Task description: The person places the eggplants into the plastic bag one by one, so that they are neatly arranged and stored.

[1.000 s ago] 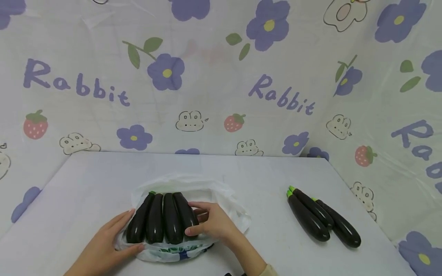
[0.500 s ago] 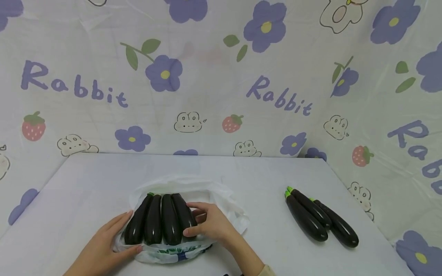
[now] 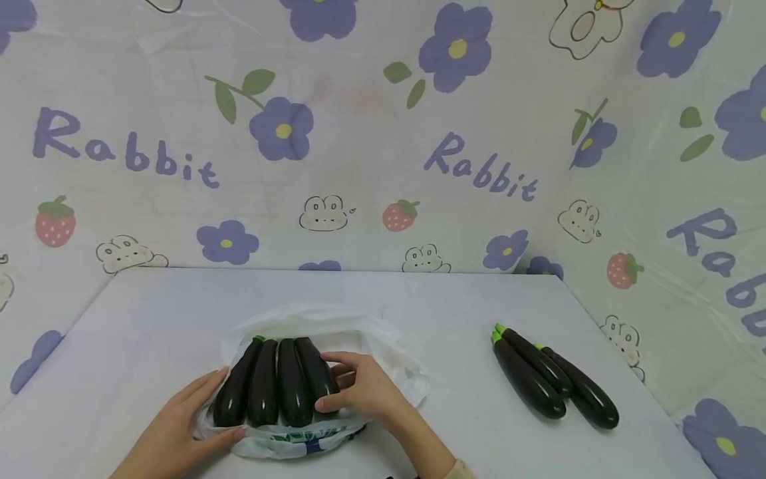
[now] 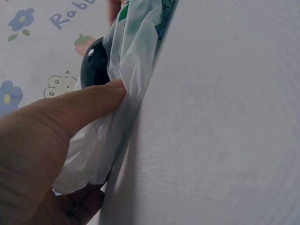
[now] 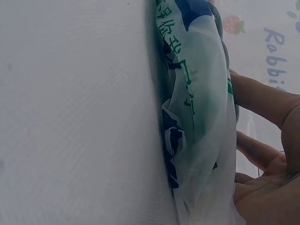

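Note:
Several dark eggplants [image 3: 262, 386] lie side by side in an open white plastic bag [image 3: 281, 447], left of the table's middle in the head view. My left hand [image 3: 173, 426] holds the bag's left side, its thumb on the front edge beside the leftmost eggplant. In the left wrist view that thumb presses the thin plastic [image 4: 136, 56], with fingers curled below. My right hand [image 3: 371, 389] grips the rightmost eggplant [image 3: 316, 366] between thumb and fingers. Green lettering shows on the bag [image 5: 201, 93] in the right wrist view, where the right fingertips are hidden behind the plastic.
Three more eggplants [image 3: 526, 379] with green stems lie together on the right of the white table [image 3: 443, 426]. A printed curtain [image 3: 359, 146] with flowers and rabbits hangs behind the table and along its right side.
The head view has shifted slightly, so the whole scene sits a little further left. Both hands, the bag and the eggplants otherwise keep their places.

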A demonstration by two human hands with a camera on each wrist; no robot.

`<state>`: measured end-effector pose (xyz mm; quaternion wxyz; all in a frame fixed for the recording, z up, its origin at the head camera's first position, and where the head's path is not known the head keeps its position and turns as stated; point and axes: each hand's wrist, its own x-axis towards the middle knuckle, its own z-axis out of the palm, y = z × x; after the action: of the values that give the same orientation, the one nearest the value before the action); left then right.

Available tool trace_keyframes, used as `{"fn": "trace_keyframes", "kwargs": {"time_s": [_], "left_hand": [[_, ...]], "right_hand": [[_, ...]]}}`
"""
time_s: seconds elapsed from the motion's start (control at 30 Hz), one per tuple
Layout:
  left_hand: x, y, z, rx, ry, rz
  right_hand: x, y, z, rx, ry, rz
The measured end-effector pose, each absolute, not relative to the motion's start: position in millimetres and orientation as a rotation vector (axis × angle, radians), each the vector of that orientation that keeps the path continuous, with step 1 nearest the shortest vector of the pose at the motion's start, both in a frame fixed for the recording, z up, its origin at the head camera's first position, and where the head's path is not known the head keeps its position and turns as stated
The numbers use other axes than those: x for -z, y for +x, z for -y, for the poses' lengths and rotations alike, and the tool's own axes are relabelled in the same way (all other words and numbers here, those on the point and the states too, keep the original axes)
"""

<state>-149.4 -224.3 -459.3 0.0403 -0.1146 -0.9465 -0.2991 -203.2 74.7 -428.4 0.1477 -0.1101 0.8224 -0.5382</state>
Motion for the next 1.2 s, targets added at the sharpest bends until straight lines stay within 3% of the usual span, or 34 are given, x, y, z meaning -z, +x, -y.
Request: {"fn": "trace_keyframes", "kwargs": {"time_s": [0.47, 0.8, 0.97, 1.2], "left_hand": [[465.1, -148.5, 218.1, 0.920, -0.388, 2.898], [460.0, -146.8, 225.8, 0.931, -0.419, 2.803], [462.0, -144.4, 230.0, 0.916, -0.426, 2.809], [460.7, -146.2, 230.6, 0.908, -0.453, 2.778]], "right_hand": [[432.0, -195.3, -83.0, 1.570, -0.255, -2.344], [403.9, -193.8, -88.5, 1.407, -0.448, -2.441], [392.6, -190.2, -120.2, 1.405, -0.552, -2.525], [371.1, -194.5, -200.8, 1.298, -0.518, -2.701]]}}
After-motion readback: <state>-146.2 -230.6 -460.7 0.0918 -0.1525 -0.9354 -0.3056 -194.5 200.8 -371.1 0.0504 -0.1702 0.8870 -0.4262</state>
